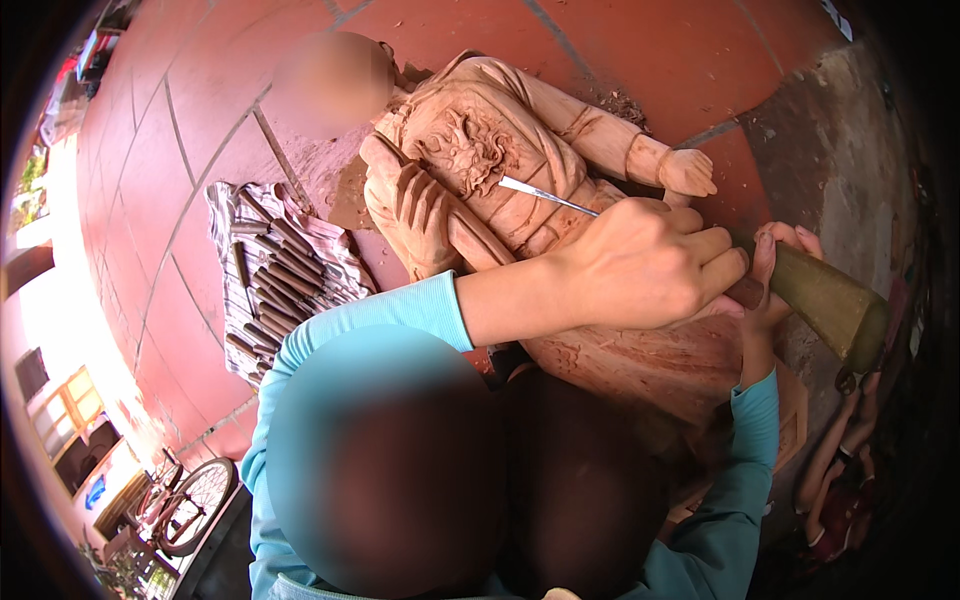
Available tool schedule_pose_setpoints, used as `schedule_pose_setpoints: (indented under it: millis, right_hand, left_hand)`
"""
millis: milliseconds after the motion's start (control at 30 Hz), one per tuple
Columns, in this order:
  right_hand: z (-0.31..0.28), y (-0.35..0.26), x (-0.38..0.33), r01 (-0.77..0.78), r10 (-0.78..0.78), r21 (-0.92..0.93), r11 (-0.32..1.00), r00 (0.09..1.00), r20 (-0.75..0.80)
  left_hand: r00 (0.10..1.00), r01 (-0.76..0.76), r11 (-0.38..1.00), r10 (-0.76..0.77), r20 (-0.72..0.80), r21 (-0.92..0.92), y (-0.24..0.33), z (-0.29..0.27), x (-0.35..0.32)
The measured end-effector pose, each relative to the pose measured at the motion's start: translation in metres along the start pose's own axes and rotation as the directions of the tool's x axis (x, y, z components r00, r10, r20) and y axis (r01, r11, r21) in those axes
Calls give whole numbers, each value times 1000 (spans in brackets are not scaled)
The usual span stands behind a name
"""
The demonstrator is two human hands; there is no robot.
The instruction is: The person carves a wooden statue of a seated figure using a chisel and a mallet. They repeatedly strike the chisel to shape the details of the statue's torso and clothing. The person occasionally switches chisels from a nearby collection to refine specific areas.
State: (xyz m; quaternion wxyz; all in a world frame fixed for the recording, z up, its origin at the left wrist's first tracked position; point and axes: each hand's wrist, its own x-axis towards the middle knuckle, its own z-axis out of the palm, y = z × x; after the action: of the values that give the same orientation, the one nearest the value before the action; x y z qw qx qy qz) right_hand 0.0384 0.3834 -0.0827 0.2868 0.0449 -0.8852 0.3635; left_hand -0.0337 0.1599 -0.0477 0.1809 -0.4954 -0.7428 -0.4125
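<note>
A carved wooden figure [560,150] lies on the floor before me, with a beast-like relief [467,152] on its chest. My left hand [650,265] reaches across its torso, fingers closed round a carving chisel. The chisel's thin metal blade [540,192] sticks out to the left, its tip at the lower edge of the relief. Just beyond that fist, my right hand [772,285] is closed on an olive-brown wooden mallet [830,305], partly hidden behind the left hand. A short reddish-brown handle part [745,292] shows between the two hands; whose it is I cannot tell.
Several dark-handled carving tools [285,270] lie on a striped cloth [225,215] at the left, on red floor tiles [180,150]. Wood chips [622,105] are scattered behind the figure's arm. A bicycle [195,505] stands at lower left. Another person [845,500] is at the right edge.
</note>
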Motion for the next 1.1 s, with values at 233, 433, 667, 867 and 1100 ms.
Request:
schedule_pose_setpoints:
  millis: [233, 433, 667, 867, 1100]
  right_hand:
    - [5, 14, 7, 139, -134, 63, 988, 988, -78]
    - [5, 18, 11, 270, -274, 82, 959, 961, 39]
    - [-3, 2, 15, 217, -184, -168, 962, 964, 194]
    - [21, -12, 13, 96, -95, 6, 995, 995, -30]
    - [2, -12, 18, 252, -224, -312, 916, 967, 122]
  left_hand:
    - [996, -11, 998, 5, 94, 63, -1, -2, -2]
    - [997, 2, 999, -4, 76, 34, -4, -4, -3]
    - [1000, -4, 1000, 3, -7, -23, -6, -7, 0]
    - [999, -36, 999, 37, 14, -20, -6, -13, 0]
    - [999, -42, 997, 42, 8, -60, -6, -11, -2]
